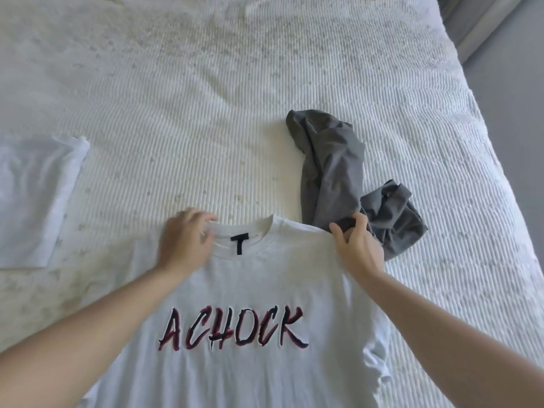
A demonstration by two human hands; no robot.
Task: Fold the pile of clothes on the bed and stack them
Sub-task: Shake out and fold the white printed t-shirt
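Observation:
A white T-shirt point(256, 293) with dark red lettering lies face up on the bed point(206, 98), collar pointing away from me. My left hand point(185, 244) is blurred at the left shoulder by the collar; whether its fingers hold the fabric I cannot tell. My right hand point(357, 248) pinches the shirt's right shoulder, fingers curled on the cloth. A crumpled grey garment point(335, 169) lies just beyond the right hand, touching the shirt's shoulder. A folded white garment point(32, 198) lies flat at the left.
The bed has a white ribbed cover; its right edge point(482, 119) runs diagonally, with grey floor point(518, 92) beyond. Bare cover stretches behind the clothes toward the far end.

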